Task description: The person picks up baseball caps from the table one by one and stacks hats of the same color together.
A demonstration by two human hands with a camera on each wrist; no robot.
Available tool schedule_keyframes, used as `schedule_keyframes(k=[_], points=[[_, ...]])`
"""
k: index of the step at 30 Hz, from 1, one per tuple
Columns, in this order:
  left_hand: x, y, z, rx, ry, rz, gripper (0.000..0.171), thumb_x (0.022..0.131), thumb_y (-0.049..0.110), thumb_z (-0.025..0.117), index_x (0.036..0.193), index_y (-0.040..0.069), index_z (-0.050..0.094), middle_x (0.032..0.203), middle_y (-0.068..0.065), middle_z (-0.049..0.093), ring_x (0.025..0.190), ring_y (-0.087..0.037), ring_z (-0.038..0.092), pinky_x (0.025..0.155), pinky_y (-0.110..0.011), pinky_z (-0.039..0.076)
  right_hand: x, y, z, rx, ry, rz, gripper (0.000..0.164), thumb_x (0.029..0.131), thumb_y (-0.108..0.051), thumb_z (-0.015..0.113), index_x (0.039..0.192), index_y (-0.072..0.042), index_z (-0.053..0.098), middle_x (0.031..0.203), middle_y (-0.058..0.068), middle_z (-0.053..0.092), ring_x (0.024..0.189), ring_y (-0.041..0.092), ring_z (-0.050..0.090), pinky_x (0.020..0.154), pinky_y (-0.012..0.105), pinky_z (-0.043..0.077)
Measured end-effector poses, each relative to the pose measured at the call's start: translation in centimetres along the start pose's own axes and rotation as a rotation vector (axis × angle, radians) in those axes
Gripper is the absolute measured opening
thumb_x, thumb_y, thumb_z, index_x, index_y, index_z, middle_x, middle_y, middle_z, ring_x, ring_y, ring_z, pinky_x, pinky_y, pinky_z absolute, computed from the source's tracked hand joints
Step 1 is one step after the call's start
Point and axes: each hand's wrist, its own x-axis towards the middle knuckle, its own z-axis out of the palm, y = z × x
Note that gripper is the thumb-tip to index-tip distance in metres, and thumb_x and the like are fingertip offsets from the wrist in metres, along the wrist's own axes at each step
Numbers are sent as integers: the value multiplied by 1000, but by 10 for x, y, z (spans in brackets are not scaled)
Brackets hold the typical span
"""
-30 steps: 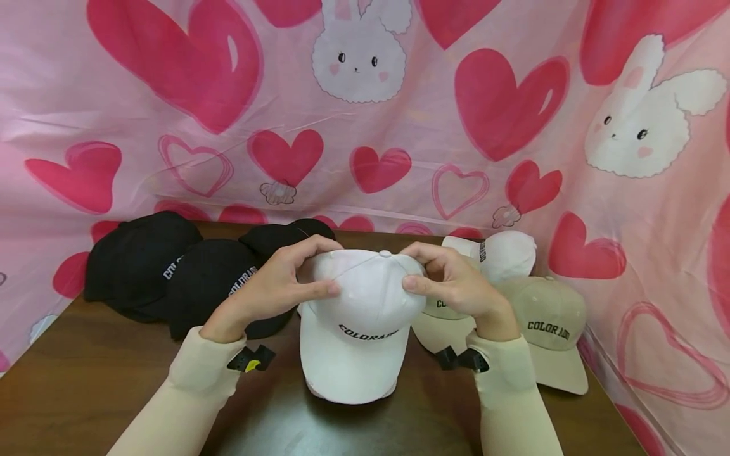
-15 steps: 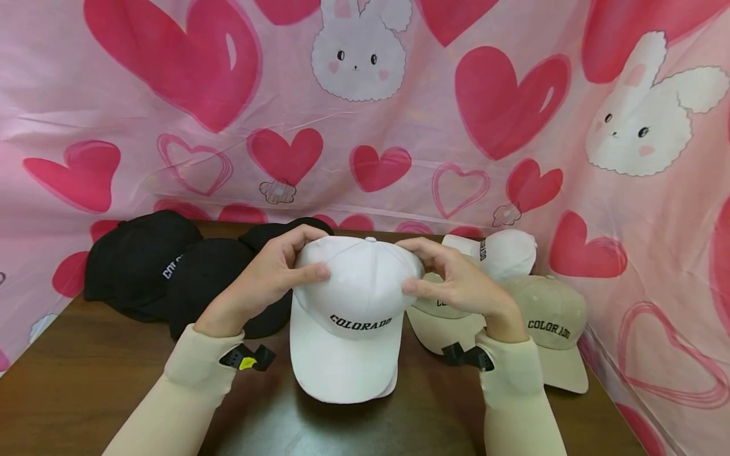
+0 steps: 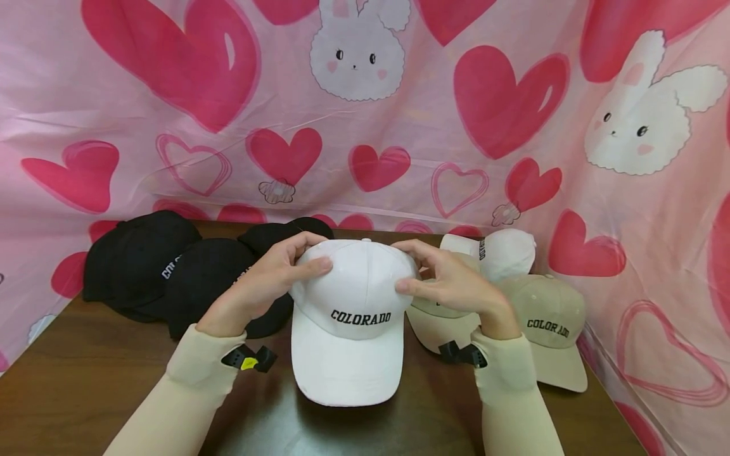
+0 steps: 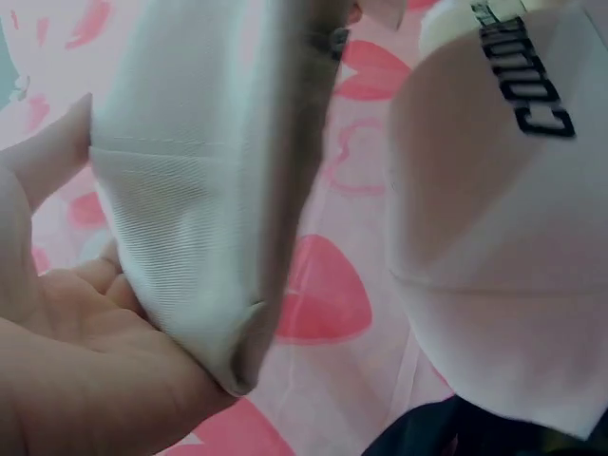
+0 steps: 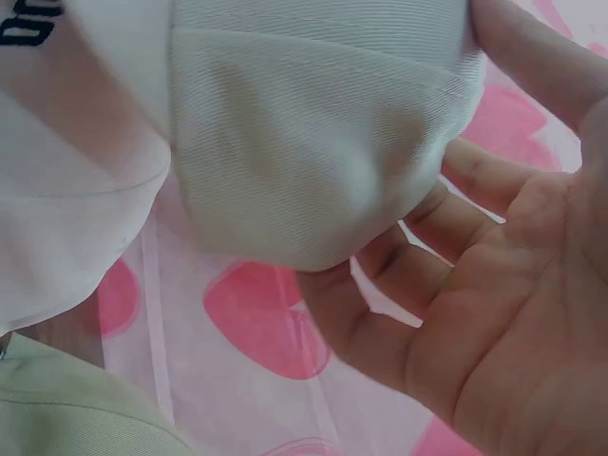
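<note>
Both hands hold a white baseball cap (image 3: 353,278) with black COLORADO lettering, its brim pointing toward me. The left hand (image 3: 265,278) grips one side of the crown, thumb on the front and fingers behind. On the opposite side, the right hand (image 3: 450,278) holds the crown the same way. In the left wrist view the held cap (image 4: 199,190) hangs between thumb and fingers; the right wrist view shows the fingers under the cap's edge (image 5: 304,161). Both wrist views also show a second white lettered cap (image 4: 494,218) beyond it, hidden behind the held one in the head view.
Several black caps (image 3: 142,259) are piled at the left of the brown table (image 3: 85,373). To the right stand beige caps (image 3: 547,310), with another white cap (image 3: 510,253) behind them. A pink heart-patterned cloth (image 3: 422,209) hangs behind and along the sides.
The held cap has swung from a slanted angle to face me squarely, moving slightly left overall with both hands on it. A second brim edge, visible under it before, is now covered.
</note>
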Motion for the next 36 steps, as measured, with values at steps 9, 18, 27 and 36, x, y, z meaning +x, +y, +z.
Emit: schedule_keyframes(k=[9,18,27,36], points=[[6,-15,-2,61,-12,-119,41,89,34,68,122,17,50,114,-11,58,100,-31,57,80,-46,51,1,-7,4,21,-77,70,48,89,-10,68,131,-6,47,106,5,61,97,20,58,86,41,50],[11,-28,-1,100,2,-187,43,88,38,68,120,14,51,114,-11,57,102,-30,54,82,-44,50,4,10,8,71,-154,140,45,92,-14,64,132,-6,45,111,6,60,103,21,56,92,45,46],[14,-39,-1,179,17,-232,45,88,40,67,121,14,51,116,-10,54,104,-30,50,84,-48,50,8,25,12,96,-184,164,44,91,-14,65,130,-5,46,111,7,59,102,22,55,90,42,47],[16,-47,-3,239,33,-263,46,87,42,67,121,16,51,118,-9,54,106,-28,49,88,-49,48,12,51,20,100,-183,205,45,91,-18,66,131,-10,46,113,5,59,101,21,56,84,40,50]])
